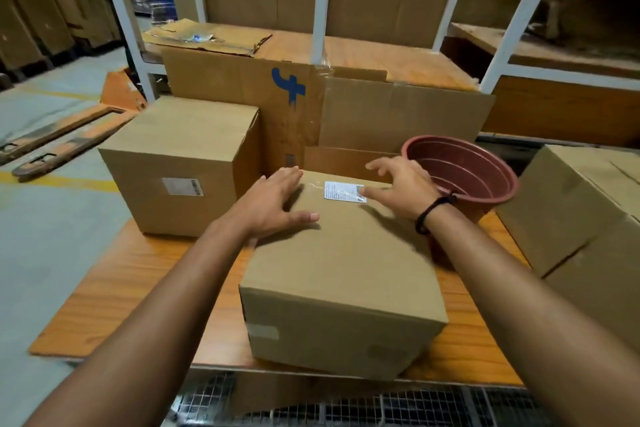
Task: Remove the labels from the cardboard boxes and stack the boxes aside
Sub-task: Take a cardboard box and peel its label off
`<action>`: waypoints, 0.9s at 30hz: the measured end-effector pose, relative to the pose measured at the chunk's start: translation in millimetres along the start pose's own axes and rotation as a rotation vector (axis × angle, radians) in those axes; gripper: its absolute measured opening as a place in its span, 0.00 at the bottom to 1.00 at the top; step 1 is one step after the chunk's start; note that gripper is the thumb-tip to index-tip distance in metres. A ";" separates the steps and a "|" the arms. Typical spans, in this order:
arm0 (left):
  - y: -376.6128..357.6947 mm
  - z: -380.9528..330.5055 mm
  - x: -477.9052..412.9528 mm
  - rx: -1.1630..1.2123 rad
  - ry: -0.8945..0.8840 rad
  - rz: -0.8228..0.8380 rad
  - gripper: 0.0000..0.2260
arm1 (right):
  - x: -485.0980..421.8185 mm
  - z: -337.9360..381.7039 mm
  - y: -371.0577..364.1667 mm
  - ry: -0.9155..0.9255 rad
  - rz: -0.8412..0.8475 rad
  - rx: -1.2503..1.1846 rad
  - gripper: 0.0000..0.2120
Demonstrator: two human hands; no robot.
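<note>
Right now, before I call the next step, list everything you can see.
Cardboard boxes: three, brown; centre box and left box on the table, right box at the right edge.
Labels: two, white; top label on centre box, side label on left box.
Flattened cardboard: one, brown, blue mark, standing behind.
Pot: one, reddish-brown, right of centre box.
Table: one, orange wood.
Rack: one, white, behind.
Pallet jack: one, orange, floor left.
Left hand: flat on centre box.
Right hand: fingers at top label.
</note>
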State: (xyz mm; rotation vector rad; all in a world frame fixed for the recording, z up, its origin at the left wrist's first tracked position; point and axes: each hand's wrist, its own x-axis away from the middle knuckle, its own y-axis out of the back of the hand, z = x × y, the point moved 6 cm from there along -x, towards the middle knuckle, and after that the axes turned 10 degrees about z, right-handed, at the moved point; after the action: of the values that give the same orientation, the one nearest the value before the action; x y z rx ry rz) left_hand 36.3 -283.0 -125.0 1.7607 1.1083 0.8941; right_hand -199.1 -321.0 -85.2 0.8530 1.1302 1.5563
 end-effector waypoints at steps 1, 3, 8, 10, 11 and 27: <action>-3.5 1.1 -3.6 0.022 -0.001 0.014 0.44 | -3.5 15.9 -6.5 0.073 0.059 0.011 0.26; -8.1 5.5 -8.2 0.038 0.010 0.018 0.45 | -12.9 38.3 -23.3 0.136 0.215 0.092 0.31; -8.7 5.5 -7.6 -0.010 0.019 0.024 0.43 | -42.3 53.8 -41.5 0.124 0.407 0.203 0.38; -9.2 5.9 -6.6 0.008 0.023 0.021 0.43 | -51.3 55.8 -42.4 0.125 0.443 0.203 0.37; -10.1 6.5 -6.2 0.022 0.026 0.022 0.43 | -54.5 56.1 -42.5 0.126 0.451 0.199 0.36; -14.1 13.9 -7.4 0.089 0.035 0.000 0.45 | -76.7 65.2 -46.9 0.190 0.668 0.120 0.31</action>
State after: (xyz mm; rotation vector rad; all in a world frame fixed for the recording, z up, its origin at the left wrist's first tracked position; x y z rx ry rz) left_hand 41.3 -290.3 -144.1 1.8233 1.1873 0.8905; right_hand -105.0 -375.3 -108.2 1.2709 1.1415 2.1635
